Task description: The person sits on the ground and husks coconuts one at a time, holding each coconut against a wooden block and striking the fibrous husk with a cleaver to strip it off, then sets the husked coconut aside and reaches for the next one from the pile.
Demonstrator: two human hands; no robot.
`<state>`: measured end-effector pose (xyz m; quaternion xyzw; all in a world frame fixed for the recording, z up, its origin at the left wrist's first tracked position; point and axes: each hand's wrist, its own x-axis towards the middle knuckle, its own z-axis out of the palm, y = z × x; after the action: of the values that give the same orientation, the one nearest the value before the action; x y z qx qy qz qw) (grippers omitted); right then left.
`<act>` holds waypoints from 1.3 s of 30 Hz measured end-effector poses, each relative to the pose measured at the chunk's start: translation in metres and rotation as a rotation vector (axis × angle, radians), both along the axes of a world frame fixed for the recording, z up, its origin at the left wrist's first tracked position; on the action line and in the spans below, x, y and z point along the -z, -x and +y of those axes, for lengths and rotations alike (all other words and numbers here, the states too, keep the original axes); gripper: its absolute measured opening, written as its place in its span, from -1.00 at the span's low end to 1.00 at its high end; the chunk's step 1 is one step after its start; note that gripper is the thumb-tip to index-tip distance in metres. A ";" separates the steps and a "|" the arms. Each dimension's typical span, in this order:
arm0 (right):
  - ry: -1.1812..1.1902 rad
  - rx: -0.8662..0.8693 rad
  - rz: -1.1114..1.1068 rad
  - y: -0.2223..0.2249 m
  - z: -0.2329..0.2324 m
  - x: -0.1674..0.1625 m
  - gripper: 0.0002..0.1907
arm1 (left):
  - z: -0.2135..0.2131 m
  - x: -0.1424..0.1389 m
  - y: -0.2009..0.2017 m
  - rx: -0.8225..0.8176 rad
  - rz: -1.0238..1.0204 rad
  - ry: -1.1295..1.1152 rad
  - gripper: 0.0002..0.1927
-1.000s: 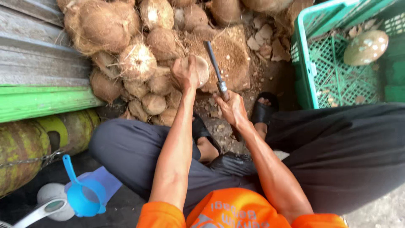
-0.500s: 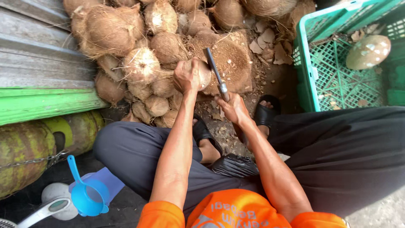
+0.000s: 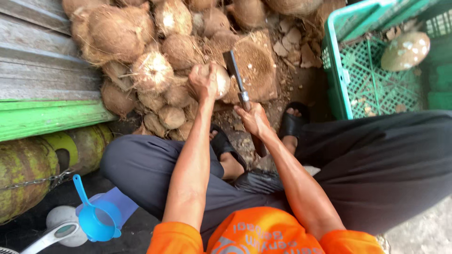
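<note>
I sit with my knees spread in dark grey trousers (image 3: 376,164), black sandals (image 3: 293,123) on my feet. Ahead of me lies a heap of brown, fibrous husked coconuts (image 3: 141,61), piled against grey boards and a green painted wooden plank (image 3: 42,120). To my right stands a green plastic lattice crate (image 3: 362,75) with one pale, speckled peeled coconut (image 3: 405,51) inside it. At my left are a mossy yellow-green gas cylinder (image 3: 33,169) and a small blue plastic scoop (image 3: 96,218). Between my feet sits a worn brown wooden chopping block (image 3: 256,66), with husk chips scattered just beside it. My left hand (image 3: 203,81) is closed over a partly peeled, pale round coconut (image 3: 221,81), holding it at the block's edge. My right hand (image 3: 254,120) is clenched around the handle of a long steel cleaver (image 3: 234,70), whose blade sits right against that coconut.
</note>
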<state>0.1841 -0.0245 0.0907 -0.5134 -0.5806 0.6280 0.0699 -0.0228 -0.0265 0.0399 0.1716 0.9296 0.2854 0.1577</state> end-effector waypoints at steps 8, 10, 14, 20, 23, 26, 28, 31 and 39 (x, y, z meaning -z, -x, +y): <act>0.192 0.098 0.203 -0.014 0.017 -0.045 -0.63 | -0.002 -0.015 0.011 0.206 0.065 -0.079 -0.20; 0.228 0.160 0.241 -0.014 0.018 -0.050 -0.64 | -0.008 -0.027 0.016 0.390 0.136 -0.182 0.02; 0.290 0.228 0.258 -0.013 0.018 -0.050 -0.64 | -0.022 -0.040 0.017 0.515 -0.107 -0.201 0.05; 0.009 0.085 0.068 -0.024 0.021 -0.049 -0.65 | -0.021 -0.009 0.001 0.252 -0.278 -0.048 -0.46; -0.116 0.015 -0.023 -0.026 0.016 -0.047 -0.69 | -0.019 0.005 -0.004 0.133 -0.101 -0.203 -0.60; -0.249 -0.054 -0.104 -0.023 0.007 -0.044 -0.58 | -0.015 0.006 -0.006 0.006 -0.200 -0.296 -0.58; -0.267 -0.106 -0.123 -0.019 0.002 -0.044 -0.54 | -0.011 0.003 -0.009 -0.031 -0.234 -0.267 -0.59; -0.280 -0.149 -0.133 -0.017 0.001 -0.050 -0.56 | -0.004 -0.003 -0.015 -0.020 -0.215 -0.222 -0.68; -0.248 -0.075 -0.150 -0.013 -0.002 -0.053 -0.70 | 0.006 0.004 -0.022 -0.002 -0.054 -0.245 -0.56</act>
<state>0.1975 -0.0260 0.1438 -0.5244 -0.6762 0.5134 0.0656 -0.0008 -0.0205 0.0362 0.1809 0.8833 0.4017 0.1604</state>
